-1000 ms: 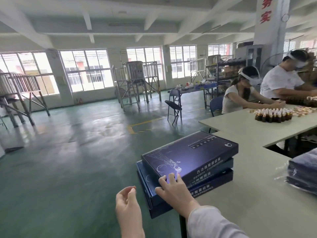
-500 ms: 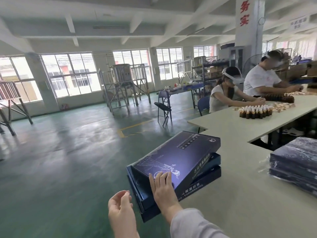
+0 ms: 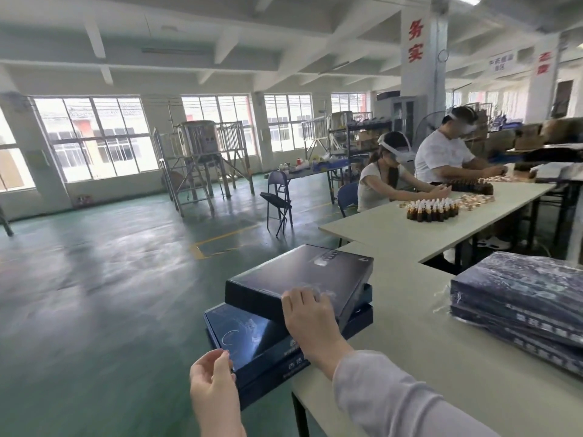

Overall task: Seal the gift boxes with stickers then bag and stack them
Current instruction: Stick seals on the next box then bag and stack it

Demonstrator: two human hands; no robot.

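Three dark blue gift boxes are stacked at the table's near left corner, hanging over its edge. The top gift box (image 3: 303, 272) lies turned askew across the lower boxes (image 3: 249, 335). My right hand (image 3: 310, 313) grips the top box by its near edge, fingers on the lid, thumb hidden. My left hand (image 3: 214, 373) hovers at the stack's near left corner; its thumb and forefinger pinch what looks like a small clear sticker. A pile of bagged gift boxes (image 3: 520, 298) lies on the right of the table.
The pale green table (image 3: 410, 326) runs right and back, where a cluster of brown bottles (image 3: 432, 209) stands. Two seated people (image 3: 388, 178) work there. A folding chair (image 3: 279, 203) stands on the green floor to the left.
My right hand has turned the top box and pulled it rightward across the stack, so more of the box below shows. My left hand has stayed near the stack's corner.
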